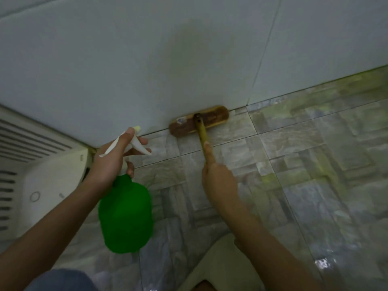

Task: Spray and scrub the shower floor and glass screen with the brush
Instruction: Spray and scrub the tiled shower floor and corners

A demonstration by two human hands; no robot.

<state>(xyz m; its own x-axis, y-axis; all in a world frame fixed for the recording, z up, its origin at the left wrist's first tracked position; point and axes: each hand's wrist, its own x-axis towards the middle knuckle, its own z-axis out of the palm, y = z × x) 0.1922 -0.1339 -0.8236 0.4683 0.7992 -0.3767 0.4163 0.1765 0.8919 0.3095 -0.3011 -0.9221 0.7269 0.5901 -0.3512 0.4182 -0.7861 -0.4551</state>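
Brown wooden long-handled brush (199, 120) is pressing the grey marbled floor tiles (294, 164) at the white wall's (147, 59) base. Right hand (218, 179) is gripping its handle, left hand (111, 162) clasping a green plastic spray bottle (126, 213) near that wall. Floor scrubbing seems to be the step in hand; next, strokes out from the wall.

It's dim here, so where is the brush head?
In the head view, the brush head sits mid-frame on the floor tiles against the base of the wall, beyond the right hand.
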